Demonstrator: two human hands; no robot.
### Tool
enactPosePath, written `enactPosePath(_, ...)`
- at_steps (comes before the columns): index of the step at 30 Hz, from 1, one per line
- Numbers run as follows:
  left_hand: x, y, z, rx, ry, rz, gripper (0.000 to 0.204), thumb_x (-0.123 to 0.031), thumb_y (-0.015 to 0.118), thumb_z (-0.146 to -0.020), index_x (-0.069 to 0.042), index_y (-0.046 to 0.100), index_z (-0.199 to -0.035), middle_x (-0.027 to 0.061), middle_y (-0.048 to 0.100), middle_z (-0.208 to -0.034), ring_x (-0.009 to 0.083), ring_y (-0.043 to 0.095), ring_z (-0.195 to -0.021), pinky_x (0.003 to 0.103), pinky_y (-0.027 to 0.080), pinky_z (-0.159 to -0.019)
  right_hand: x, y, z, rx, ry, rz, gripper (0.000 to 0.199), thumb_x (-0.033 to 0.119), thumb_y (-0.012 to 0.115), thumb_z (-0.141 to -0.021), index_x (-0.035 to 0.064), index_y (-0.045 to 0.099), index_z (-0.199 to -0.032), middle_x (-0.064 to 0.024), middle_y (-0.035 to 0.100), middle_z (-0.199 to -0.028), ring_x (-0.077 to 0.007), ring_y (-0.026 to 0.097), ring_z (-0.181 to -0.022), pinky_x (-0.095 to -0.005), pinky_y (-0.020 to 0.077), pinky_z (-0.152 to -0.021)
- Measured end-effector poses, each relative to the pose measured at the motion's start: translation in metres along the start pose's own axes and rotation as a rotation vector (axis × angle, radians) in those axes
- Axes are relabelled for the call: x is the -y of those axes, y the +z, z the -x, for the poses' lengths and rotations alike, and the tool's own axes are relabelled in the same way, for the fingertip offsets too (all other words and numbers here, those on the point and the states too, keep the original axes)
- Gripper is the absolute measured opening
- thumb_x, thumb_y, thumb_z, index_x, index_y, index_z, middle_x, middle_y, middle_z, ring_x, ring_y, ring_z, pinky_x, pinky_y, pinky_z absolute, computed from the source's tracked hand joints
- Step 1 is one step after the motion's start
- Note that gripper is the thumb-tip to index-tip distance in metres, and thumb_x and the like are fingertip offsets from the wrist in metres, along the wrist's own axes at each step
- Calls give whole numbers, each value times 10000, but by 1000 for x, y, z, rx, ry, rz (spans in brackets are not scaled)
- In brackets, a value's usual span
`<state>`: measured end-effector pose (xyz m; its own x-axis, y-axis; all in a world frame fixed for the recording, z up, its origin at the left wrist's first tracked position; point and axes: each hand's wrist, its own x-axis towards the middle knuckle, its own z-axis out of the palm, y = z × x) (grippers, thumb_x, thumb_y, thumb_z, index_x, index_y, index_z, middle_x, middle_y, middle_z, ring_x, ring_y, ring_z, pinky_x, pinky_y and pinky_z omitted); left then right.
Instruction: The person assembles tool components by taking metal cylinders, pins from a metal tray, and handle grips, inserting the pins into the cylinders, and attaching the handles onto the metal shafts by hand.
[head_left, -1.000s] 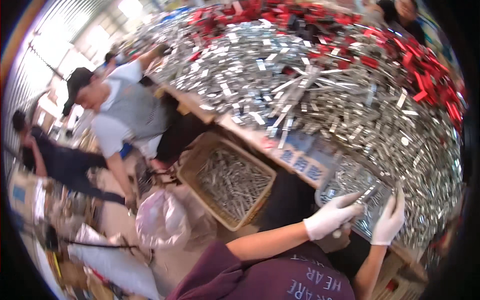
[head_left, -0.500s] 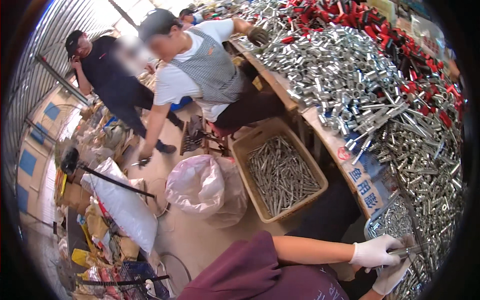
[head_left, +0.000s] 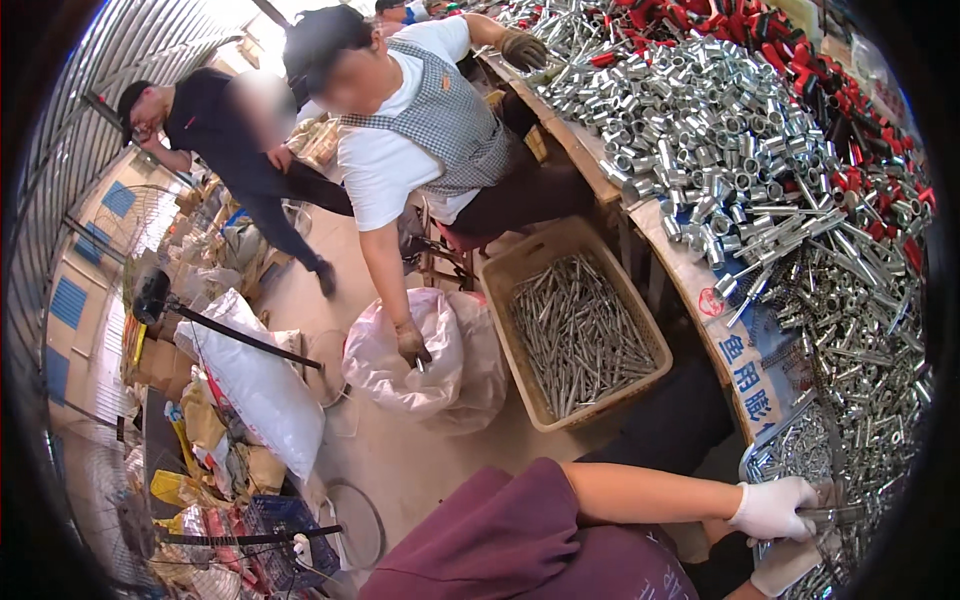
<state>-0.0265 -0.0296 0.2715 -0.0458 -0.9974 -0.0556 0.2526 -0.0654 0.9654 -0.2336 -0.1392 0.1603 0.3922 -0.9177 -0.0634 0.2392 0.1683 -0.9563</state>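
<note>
My left hand point(head_left: 775, 507), in a white glove, is at the lower right by the table's near edge. Its fingers close round slim silver metal bolts point(head_left: 826, 516), whose exact kind is blurred. Just below it my right hand point(head_left: 785, 568), gloved in white too, turns toward the same pieces; its fingers are partly hidden. Beside both hands is a pale tray point(head_left: 747, 462) of small metal parts. A large heap of metal bolts point(head_left: 870, 420) covers the table beyond them.
A tan crate point(head_left: 668, 362) of metal rods stands on the floor, next to a pinkish plastic sack point(head_left: 385, 375). A co-worker point(head_left: 450, 130) sits at the table, which bears silver sleeves point(head_left: 690, 130) and red-handled pieces point(head_left: 790, 60). Another person point(head_left: 230, 130) stands behind.
The co-worker's gloved hand has moved from beside the sack to over its mouth, holding a small metal piece. My hands stay close together at the heap; the view has shifted slightly.
</note>
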Motion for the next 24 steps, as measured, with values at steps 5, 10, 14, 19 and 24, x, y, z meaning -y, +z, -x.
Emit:
enactPosePath(5,35,-11,-32,85,-40,-59,252,-237,631,-779,1,672,-848,79,615,-653,157,581,-556,323,475,-439,-21,-22,-10,74,-287,486,529,320,326,-1071,5,311,-1496,-159,373,-1510,-269,380,-1389,-410,243,-1186)
enactPosePath(10,40,-17,-37,132,-157,99,263,-249,657,-794,10,648,-752,61,596,-598,143,574,-483,298,452,-386,42,79,3,-290,258,-412,512,314,346,-1068,32,332,-1495,-152,403,-1494,-251,422,-1362,-378,307,-1155)
enactPosePath(14,20,-19,-32,177,-248,128,285,-261,660,-809,13,636,-732,65,588,-576,146,563,-422,277,461,-356,45,84,4,-339,229,-436,535,357,347,-1065,34,342,-1492,-147,420,-1484,-251,430,-1349,-365,318,-1141)
enactPosePath(19,15,-22,-27,137,-206,136,277,-256,661,-800,8,645,-719,54,586,-575,145,542,-424,297,444,-371,-16,-17,-21,-9,199,-431,504,312,361,-1063,69,328,-1503,-148,405,-1498,-255,434,-1346,-366,328,-1132)
enactPosePath(24,21,-21,-26,131,-262,166,296,-270,651,-817,13,648,-734,64,601,-593,143,545,-413,284,449,-348,-6,7,-4,-10,124,-164,492,256,413,-1051,87,320,-1503,-148,397,-1503,-248,458,-1325,-361,370,-1106)
